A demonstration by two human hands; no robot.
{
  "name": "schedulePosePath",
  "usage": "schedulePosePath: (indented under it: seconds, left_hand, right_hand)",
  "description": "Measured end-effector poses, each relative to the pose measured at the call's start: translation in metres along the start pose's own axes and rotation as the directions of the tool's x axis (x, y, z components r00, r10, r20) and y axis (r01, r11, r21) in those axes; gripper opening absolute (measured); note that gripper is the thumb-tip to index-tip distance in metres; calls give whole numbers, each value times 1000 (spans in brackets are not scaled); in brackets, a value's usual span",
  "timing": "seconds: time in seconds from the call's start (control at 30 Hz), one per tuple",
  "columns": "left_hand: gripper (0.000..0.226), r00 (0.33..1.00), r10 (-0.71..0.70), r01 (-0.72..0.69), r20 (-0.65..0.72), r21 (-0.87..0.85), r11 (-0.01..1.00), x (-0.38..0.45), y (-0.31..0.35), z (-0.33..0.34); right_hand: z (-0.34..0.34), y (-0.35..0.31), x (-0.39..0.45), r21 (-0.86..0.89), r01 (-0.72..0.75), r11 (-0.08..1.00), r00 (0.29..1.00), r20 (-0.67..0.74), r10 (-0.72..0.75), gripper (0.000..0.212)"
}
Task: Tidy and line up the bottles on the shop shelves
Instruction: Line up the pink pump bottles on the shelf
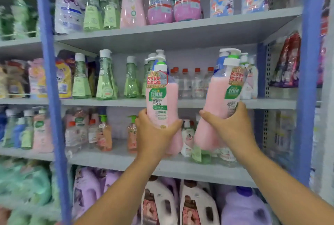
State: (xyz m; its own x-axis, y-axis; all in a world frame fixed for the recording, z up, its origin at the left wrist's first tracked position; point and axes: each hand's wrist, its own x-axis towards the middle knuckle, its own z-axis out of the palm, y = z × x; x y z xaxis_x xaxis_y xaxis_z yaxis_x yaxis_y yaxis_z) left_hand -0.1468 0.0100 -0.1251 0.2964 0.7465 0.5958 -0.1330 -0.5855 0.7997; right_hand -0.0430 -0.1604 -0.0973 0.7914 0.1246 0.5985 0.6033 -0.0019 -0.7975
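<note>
Item: two pink pump bottles, held up before the middle shelf [180,102]. Our left hand [155,134] wraps the left bottle [160,98]; our right hand [229,127] wraps the right bottle [220,101], tilted. Likely full, heavy, film-slick; we judge low-waist grip safest, never the pump.

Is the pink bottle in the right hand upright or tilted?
Tilted. The right pink bottle leans, its pump top further right than its base, held in the right hand.

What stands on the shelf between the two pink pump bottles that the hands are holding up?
In the head view, between the left pink bottle and the right pink bottle, a row of small clear bottles with orange-red caps stands at the back of the middle shelf.
</note>
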Motion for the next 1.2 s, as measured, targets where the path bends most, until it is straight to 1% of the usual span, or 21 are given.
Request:
schedulePosePath:
  seconds: [0.13, 0.23, 0.33, 0.47, 0.57, 0.67, 0.73, 0.8, 0.9, 1.07, 1.13, 1.2]
  left_hand:
    - [81, 998, -55, 55, -36, 9, 998, -10, -54, -59]
    - [87, 996, -71, 72, -53, 14, 997, -3, -93, -101]
    - [88, 992, -91, 94, -88, 23, 995, 14, -134, -144]
    - [89, 989, -131, 130, -74, -17, 991, 45, -190, -200]
    - [87, 980, -173, 167, -97, -67, 984, 69, -237, -233]
    - [99, 973, -208, 204, -96, -59, 977, 96, -273, -256]
    - [102, 975, -208, 205, -76, -53, 977, 114, -292, -263]
    - [99, 980, -190, 188, -54, -33, 982, 131, -306, -264]
    - [90, 988, -149, 149, -39, 1, 989, 154, -325, -253]
    - [90, 991, -121, 123, -55, 29, 992, 186, -354, -218]
    - [90, 988, -139, 141, -69, 30, 990, 199, -364, -204]
    - [94, 984, -167, 171, -60, 76, 982, 210, -374, -193]
  right_hand:
    - [53, -4, -49, -58, 5, 998, 996, 85, 0, 84]
    - [98, -7, -81, -90, 10, 996, 985, 170, 6, 83]
    - [152, -9, -105, -104, 7, 995, 977, 215, 16, 83]
    - [242, -9, -137, -91, -39, 995, 977, 208, 58, 91]
    - [312, -5, -162, -83, -105, 991, 973, 198, 120, 97]
    - [368, -3, -179, -111, -152, 982, 964, 205, 172, 87]
    - [395, -1, -182, -156, -184, 970, 958, 194, 213, 87]
    - [418, 8, -179, -190, -199, 962, 957, 174, 232, 90]
    - [442, 26, -165, -243, -186, 952, 968, 120, 220, 100]
    - [469, 61, -128, -354, -128, 926, 985, 66, 162, 116]
    - [479, 74, -112, -372, -115, 921, 987, 59, 148, 118]
    - [491, 86, -98, -386, -132, 913, 985, 48, 163, 120]
